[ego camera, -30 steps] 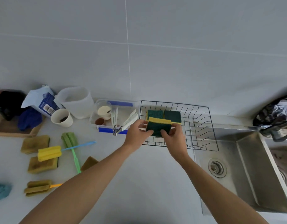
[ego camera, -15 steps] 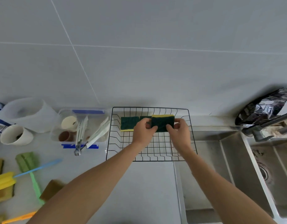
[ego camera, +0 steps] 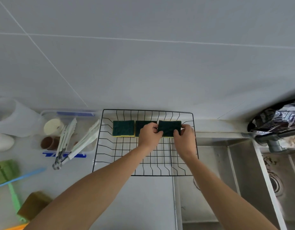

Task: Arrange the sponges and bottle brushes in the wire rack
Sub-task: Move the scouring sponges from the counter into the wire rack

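Observation:
A black wire rack (ego camera: 100,143) stands on the counter against the wall. Along its back row lie three green-topped yellow sponges: the left sponge (ego camera: 123,128), the middle sponge (ego camera: 141,126), partly hidden by my left hand (ego camera: 149,136), and the right sponge (ego camera: 169,128). Both hands pinch the right sponge, my left hand at its left end and my right hand (ego camera: 183,136) at its right end. On the counter at far left lie a green bottle brush (ego camera: 5,168), a blue-handled brush (ego camera: 19,177) and a brownish sponge (ego camera: 33,205).
A clear plastic tub (ego camera: 68,113) with tongs and small cups sits left of the rack, beside a white jug (ego camera: 12,118) and a white cup (ego camera: 2,141). A steel sink (ego camera: 226,171) with a tap (ego camera: 274,138) lies to the right.
The view has shifted right. Both hands carried the sponge from in front of the rack to its back right and lowered it flat beside the two others.

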